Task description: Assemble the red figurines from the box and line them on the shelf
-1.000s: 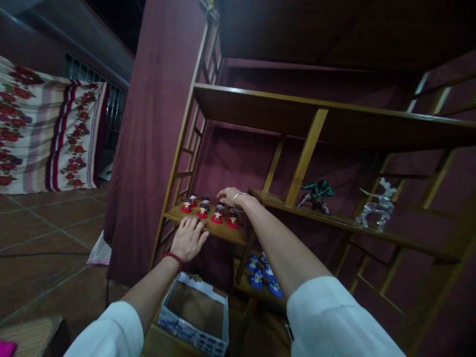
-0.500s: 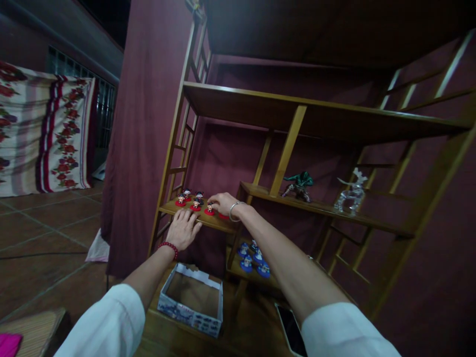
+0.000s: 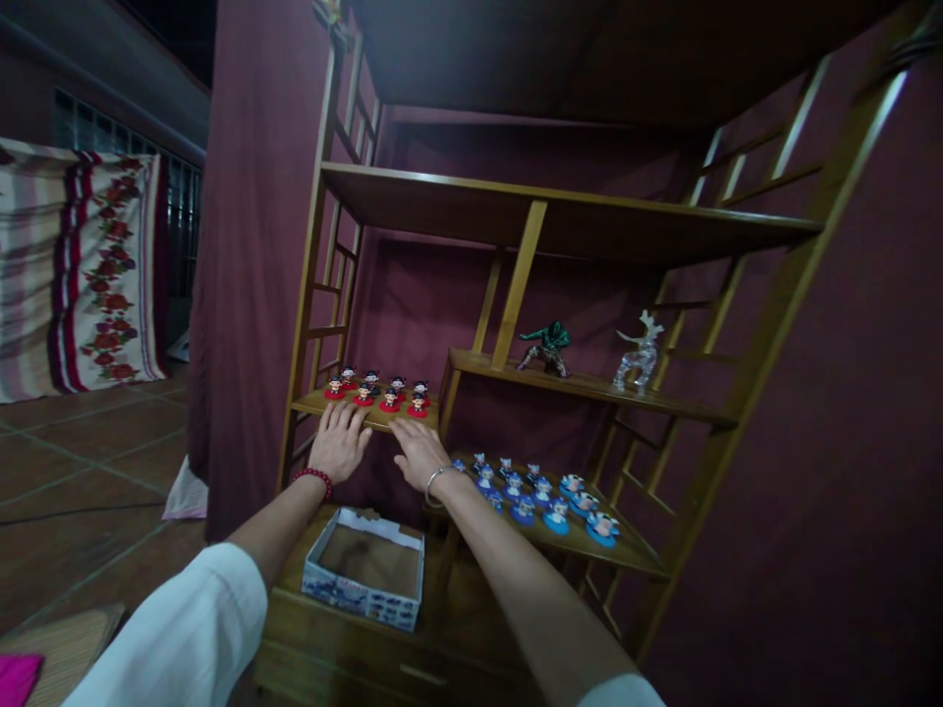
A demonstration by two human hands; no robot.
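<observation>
Two rows of small figurines on red bases (image 3: 390,399) stand upright on the left shelf (image 3: 316,401). My left hand (image 3: 340,442), with a red bead bracelet, is at this shelf's front edge, its fingers stretched out and holding nothing. Beside it my right hand (image 3: 421,452), wearing a silver bangle, also has its fingers extended at the edge, just below the rightmost red-based figurines. Whether the fingertips touch the wood I cannot tell. Below both hands sits an open cardboard box (image 3: 366,570), with no figurines visible inside.
Several blue-based figurines (image 3: 557,515) stand on the lower right shelf (image 3: 634,558), partly behind my right forearm. A green-cloaked figure (image 3: 549,348) and a clear deer ornament (image 3: 639,355) occupy the middle shelf. A purple curtain (image 3: 247,295) hangs at the left.
My right hand has let go of a red-based figurine and drawn back to the shelf edge. My left hand stays near the edge. The view has shifted right, showing more blue-based figurines.
</observation>
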